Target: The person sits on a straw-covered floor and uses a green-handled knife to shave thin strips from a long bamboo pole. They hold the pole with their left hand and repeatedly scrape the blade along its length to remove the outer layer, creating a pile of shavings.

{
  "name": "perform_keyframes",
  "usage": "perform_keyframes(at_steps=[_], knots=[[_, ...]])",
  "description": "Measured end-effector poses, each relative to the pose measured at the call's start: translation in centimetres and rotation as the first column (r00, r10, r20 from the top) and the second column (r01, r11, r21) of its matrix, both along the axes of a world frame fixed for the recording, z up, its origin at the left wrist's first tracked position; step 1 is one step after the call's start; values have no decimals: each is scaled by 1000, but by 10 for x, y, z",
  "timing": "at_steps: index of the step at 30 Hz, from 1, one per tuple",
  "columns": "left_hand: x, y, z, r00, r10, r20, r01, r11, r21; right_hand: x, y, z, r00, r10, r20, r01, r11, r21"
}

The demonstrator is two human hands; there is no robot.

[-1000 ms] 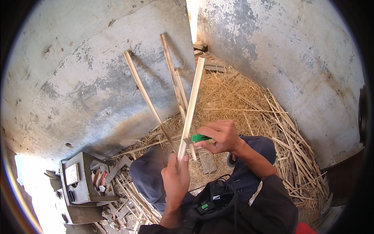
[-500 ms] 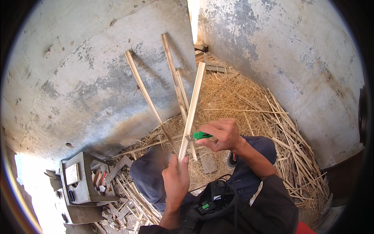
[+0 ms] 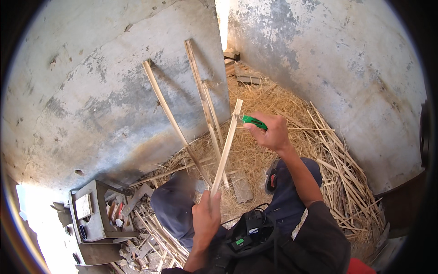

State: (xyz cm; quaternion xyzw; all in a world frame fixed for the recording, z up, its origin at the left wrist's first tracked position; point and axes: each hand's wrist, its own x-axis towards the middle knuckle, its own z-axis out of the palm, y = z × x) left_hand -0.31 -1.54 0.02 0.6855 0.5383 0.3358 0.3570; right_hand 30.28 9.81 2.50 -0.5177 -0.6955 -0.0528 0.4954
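Note:
My left hand (image 3: 206, 215) is closed round the lower end of a pale wooden strip (image 3: 226, 153), which slants up and away from me. In my right hand (image 3: 272, 130) is a green-handled utility knife (image 3: 254, 122), gripped in a closed fist. Its front end meets the strip close to the far tip, where a thin curled shaving (image 3: 240, 115) stands off the wood. The blade itself is hard to make out there. My legs are spread to either side below the strip.
Long wooden strips (image 3: 166, 107) lean against the worn wall (image 3: 100, 100) ahead. Shavings (image 3: 264, 102) cover the floor, with a pile of thin sticks (image 3: 351, 182) at the right. A grey wooden stool (image 3: 98, 230) lies at the left beside scraps. A dark device (image 3: 251, 233) rests at my lap.
My right hand and the knife have slid up and away along the strip, from its middle to near the far end. The strip's far tip has dropped lower, and a curled shaving now shows.

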Motion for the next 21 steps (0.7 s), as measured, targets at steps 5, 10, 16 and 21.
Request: perform_keyframes(at_steps=[5, 10, 16, 21], knots=[[-6, -15, -1, 998, -64, -20, 62, 996, -66, 31, 20, -5, 963, -206, -172, 198, 978, -67], [-16, -14, -3, 997, -78, -15, 76, 988, -137, 62, 16, 5, 911, -235, -339, 216, 972, -94], [-4, 7, 14, 998, -47, 51, 53, 991, -119, -10, -1, -21, 980, 182, -78, -182, 983, 7], [3, 14, 23, 991, -61, 118, 77, 988, -136, -47, -19, -20, 913, 385, 138, -396, 916, 63]])
